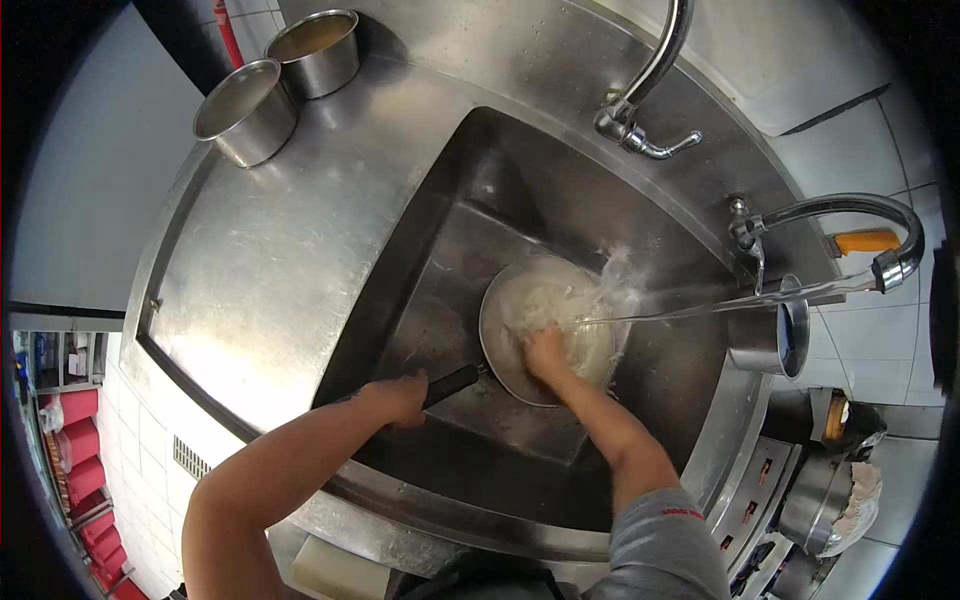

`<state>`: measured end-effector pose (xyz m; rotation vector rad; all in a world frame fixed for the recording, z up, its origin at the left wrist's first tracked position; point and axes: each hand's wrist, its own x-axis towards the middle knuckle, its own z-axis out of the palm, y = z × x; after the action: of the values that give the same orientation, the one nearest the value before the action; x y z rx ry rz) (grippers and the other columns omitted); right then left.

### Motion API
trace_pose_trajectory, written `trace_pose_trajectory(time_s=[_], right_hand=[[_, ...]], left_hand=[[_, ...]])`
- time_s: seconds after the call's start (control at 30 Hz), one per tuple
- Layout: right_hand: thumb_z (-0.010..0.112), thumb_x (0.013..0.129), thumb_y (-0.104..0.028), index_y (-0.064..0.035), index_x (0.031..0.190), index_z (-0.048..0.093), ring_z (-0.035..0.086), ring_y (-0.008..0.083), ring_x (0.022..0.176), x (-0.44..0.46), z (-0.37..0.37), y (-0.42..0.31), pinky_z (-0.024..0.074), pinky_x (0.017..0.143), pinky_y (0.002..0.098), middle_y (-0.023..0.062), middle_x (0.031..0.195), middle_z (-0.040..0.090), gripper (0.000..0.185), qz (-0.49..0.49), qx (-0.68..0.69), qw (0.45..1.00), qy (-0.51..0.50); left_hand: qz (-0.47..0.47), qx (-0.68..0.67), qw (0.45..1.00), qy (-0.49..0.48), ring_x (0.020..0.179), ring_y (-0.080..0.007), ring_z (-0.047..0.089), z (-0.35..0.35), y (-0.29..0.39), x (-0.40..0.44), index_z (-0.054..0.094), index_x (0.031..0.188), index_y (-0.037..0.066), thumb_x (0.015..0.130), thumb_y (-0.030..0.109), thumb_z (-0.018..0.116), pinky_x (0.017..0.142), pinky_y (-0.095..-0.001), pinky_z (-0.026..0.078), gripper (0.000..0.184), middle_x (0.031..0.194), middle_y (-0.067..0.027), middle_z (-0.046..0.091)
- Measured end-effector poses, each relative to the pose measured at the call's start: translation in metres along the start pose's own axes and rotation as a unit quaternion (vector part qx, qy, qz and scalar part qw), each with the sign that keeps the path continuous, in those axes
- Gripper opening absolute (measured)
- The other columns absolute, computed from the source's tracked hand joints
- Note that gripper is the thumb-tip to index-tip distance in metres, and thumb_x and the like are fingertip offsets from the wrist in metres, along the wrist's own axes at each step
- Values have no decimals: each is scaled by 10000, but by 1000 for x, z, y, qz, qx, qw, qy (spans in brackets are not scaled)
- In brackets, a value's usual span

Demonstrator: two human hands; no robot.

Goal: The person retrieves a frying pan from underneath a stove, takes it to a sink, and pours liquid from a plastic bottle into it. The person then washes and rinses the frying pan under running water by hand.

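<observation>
A round pan [493, 350] sits low in the deep steel sink [440, 270], filled with cloudy, churning water [545, 290]. My left hand [398, 400] is wrapped around the pan's black handle [452, 385]. Inside the pan, my right hand [545, 352] dips into the water, and its fingertips are hidden there. From the right-hand faucet [890, 235] a stream of water [720, 304] runs into the pan and splashes near its far rim. Whatever lies under the murky water cannot be made out.
Two steel pots [245, 115] stand on the metal counter [270, 270] at upper left. A second faucet [640, 105] rises behind the sink. At the sink's right edge stands a steel container [757, 340]. A large pot [820, 500] is at lower right.
</observation>
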<state>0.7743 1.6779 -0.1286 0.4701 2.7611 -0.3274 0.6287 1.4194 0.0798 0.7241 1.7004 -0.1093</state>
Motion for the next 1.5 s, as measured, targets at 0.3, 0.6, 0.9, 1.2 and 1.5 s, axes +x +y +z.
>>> trace_pose_trajectory(time_s=[0.3, 0.6, 0.9, 1.2, 1.5], right_hand=[[504, 797, -79, -10, 877, 569, 546, 358, 821, -27, 31, 15, 415, 770, 425, 175, 832, 575, 124, -105, 244, 931, 252], [544, 735, -85, -47, 863, 615, 554, 376, 839, -19, -7, 11, 441, 734, 422, 207, 888, 577, 151, 48, 257, 960, 99], [556, 750, -94, -11, 1058, 539, 549, 365, 928, 5, -15, -17, 381, 885, 428, 195, 1020, 559, 320, -90, 124, 983, 97], [495, 862, -253, 9, 1327, 336, 309, 357, 1279, -58, -31, 46, 269, 1046, 417, 177, 1398, 320, 556, 26, -30, 999, -27], [591, 790, -322, -46, 1038, 625, 501, 346, 1037, -110, 1, 25, 356, 952, 456, 184, 1109, 567, 373, 30, -13, 982, -185]], left_hand=[[-16, 40, 999, -8, 1049, -348, 561, 7, -4, 11, 330, 1256, -60, 747, 190, 658, 859, -415, 467, 655, 1134, -234, 554], [7, 86, 995, 41, 1085, -332, 545, 11, -7, 7, 306, 1290, -55, 761, 210, 659, 880, -410, 457, 689, 1190, -219, 528], [-2, 80, 996, 38, 1071, -336, 550, 11, -13, 11, 227, 1362, -36, 764, 190, 642, 880, -413, 459, 762, 1188, -219, 523], [-21, 102, 988, 116, 971, -363, 602, 13, -6, 11, 375, 1257, -6, 772, 120, 606, 805, -441, 500, 552, 1044, -222, 595], [-33, 116, 987, 107, 1023, -369, 576, 21, 3, -10, 406, 1226, 25, 760, 203, 664, 825, -524, 474, 561, 1134, -201, 566]])
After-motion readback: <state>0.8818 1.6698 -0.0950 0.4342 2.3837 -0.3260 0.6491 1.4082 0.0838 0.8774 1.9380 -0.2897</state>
